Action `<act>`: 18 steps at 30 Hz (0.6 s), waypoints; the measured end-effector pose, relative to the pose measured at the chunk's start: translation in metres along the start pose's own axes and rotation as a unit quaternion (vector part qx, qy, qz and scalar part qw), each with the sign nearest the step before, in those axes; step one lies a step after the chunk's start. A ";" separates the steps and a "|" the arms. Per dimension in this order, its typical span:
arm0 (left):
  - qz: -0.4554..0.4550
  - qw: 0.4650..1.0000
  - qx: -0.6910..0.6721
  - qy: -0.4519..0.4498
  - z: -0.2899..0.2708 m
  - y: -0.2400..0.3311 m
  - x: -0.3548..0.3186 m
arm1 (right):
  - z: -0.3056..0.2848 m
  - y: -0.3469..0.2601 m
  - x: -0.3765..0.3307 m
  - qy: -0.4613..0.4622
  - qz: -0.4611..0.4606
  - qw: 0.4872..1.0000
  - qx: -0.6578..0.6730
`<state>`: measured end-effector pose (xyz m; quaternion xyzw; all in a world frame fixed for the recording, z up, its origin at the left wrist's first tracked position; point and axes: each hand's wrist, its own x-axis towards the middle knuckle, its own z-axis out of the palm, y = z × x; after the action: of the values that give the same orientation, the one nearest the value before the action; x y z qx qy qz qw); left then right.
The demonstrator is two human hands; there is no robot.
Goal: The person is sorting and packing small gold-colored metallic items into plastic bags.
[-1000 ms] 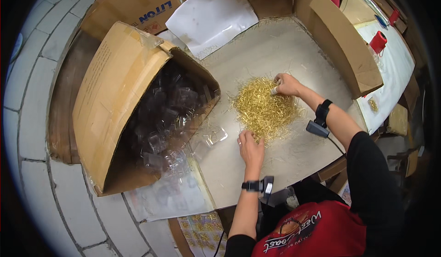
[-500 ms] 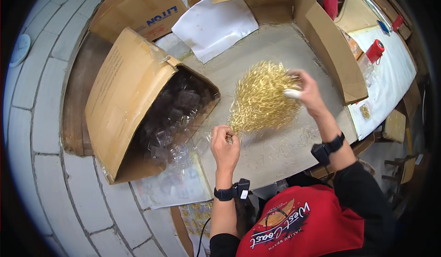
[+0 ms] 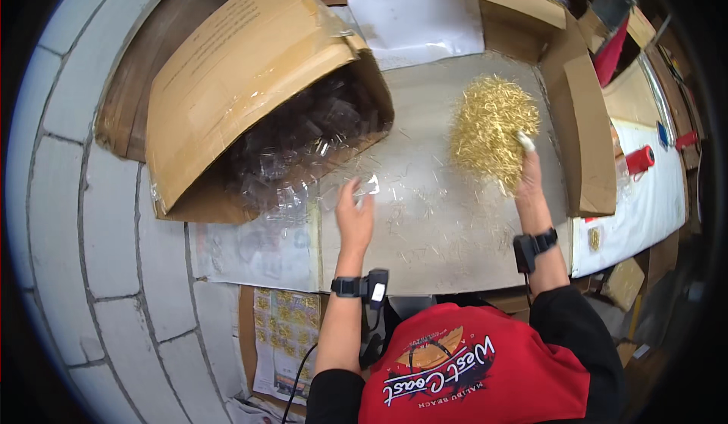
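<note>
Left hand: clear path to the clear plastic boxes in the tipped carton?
Probably yes: the left hand looks open, the carton's mouth faces it, and nothing visible blocks the way to the nearest clear plastic boxes.

Flat grey tabletop point(image 3: 455, 265) here, with brown cardboard walls point(image 3: 590, 140) standing along the back and right, and a big ol' heap of thin, shiny gold bits point(image 3: 493, 128) toward the right. Loose gold slivers point(image 3: 404, 256) are scattered everywhere, plus a smooth white sheet point(image 3: 417, 22) at the back edge.

Pile point(image 3: 493, 121) right of carton point(image 3: 243, 90)
</note>
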<state>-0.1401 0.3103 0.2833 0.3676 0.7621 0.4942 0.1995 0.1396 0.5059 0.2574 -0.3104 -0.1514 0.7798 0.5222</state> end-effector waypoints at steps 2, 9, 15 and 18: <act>-0.075 0.991 0.087 0.072 -0.029 -0.076 -0.026 | 0.045 -0.016 -0.034 -0.038 -0.007 0.999 0.006; -0.175 0.872 0.410 0.200 -0.077 -0.210 -0.099 | 0.054 -0.037 -0.021 0.002 -0.117 0.962 -0.247; -0.214 0.858 0.420 0.205 -0.086 -0.200 -0.106 | 0.064 -0.039 -0.019 0.029 -0.208 0.892 -0.401; -0.205 0.860 0.427 0.189 -0.085 -0.202 -0.104 | 0.060 -0.031 0.002 0.043 -0.197 0.894 -0.400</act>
<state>-0.2023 0.1308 0.1324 0.1517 0.9796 0.1287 -0.0276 0.1230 0.5256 0.3196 -0.4897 -0.4860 0.5205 0.5031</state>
